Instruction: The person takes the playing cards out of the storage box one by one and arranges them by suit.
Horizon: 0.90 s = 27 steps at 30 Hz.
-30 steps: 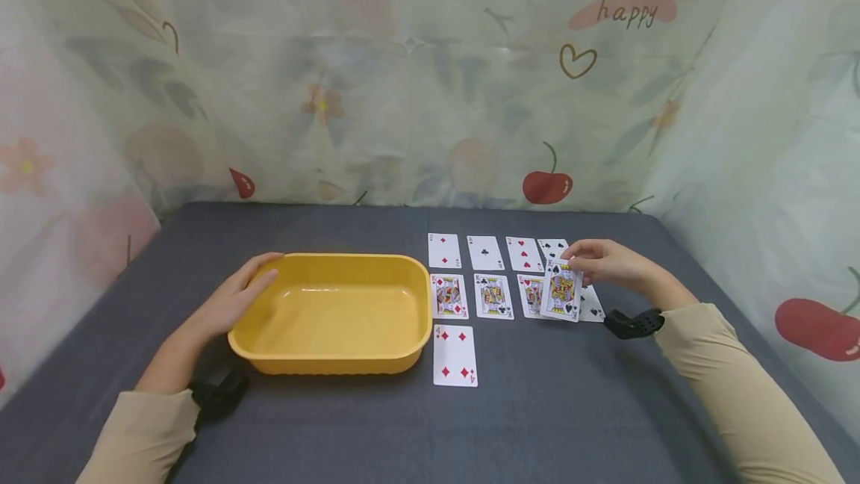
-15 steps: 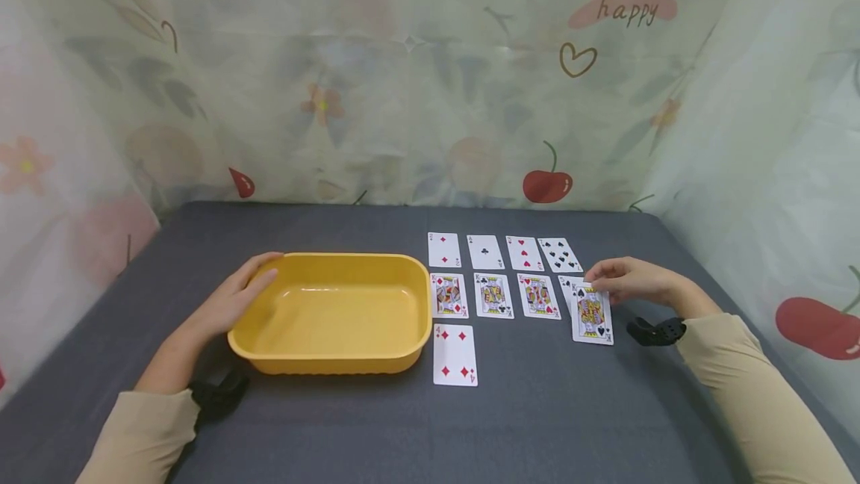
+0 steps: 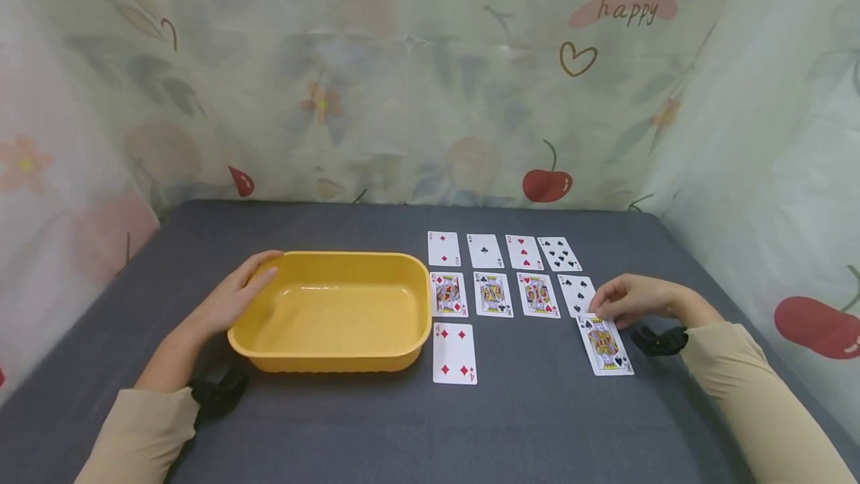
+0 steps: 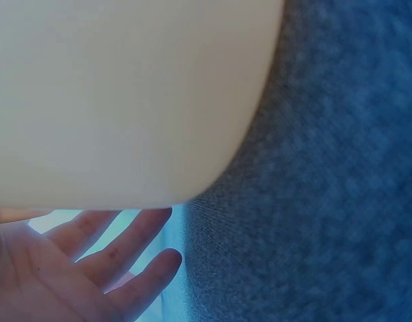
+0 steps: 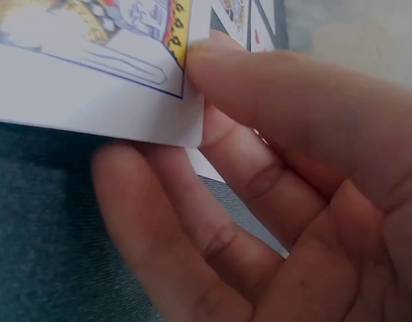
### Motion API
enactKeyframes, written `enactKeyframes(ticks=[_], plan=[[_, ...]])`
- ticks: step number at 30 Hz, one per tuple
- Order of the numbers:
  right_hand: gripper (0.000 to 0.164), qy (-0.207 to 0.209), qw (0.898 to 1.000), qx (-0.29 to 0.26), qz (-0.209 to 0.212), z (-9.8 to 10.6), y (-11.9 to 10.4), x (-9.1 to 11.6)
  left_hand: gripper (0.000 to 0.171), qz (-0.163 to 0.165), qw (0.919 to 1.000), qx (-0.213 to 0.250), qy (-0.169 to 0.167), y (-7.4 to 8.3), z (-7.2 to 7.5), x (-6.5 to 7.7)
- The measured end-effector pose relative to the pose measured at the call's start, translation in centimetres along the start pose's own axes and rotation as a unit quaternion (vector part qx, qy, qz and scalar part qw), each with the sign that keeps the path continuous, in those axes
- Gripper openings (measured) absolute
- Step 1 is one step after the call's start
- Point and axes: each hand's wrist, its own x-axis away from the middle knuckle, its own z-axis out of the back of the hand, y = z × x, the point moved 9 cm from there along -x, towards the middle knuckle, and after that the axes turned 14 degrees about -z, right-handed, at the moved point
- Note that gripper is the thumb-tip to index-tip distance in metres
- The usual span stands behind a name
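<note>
My right hand pinches the king of spades by its top edge between thumb and fingers. The card is tilted, low over the cloth at the right of the rows. In the right wrist view its white corner lies under my thumb. Just beyond the fingertips lies a spade number card, partly covered. My left hand rests at the left rim of a yellow plastic basin, its thumb over the rim. The left wrist view shows its fingers loosely straight, spread beside the outer wall.
A row of number cards lies at the back. In front are the king of diamonds, a black king and a red king. The four of diamonds lies nearest me. Dark cloth covers the table.
My right hand has carried the king of spades right and toward me, away from the red king, uncovering the spade cards. My left hand and the basin have stayed in place.
</note>
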Motion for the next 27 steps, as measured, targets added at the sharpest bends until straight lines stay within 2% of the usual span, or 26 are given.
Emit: enactKeyframes(ticks=[11, 27], plan=[[0.029, -0.002, 1.000, 0.008, -0.011, -0.40, 0.37, 0.09, 0.061, 0.011, 0.9999, -0.003, -0.003, -0.12, 0.02, -0.01], [0.029, 0.022, 0.999, 0.029, -0.009, -0.47, -0.28, 0.57, 0.059, 0.001, 1.0000, -0.005, -0.005, 0.09, -0.08, -0.08]])
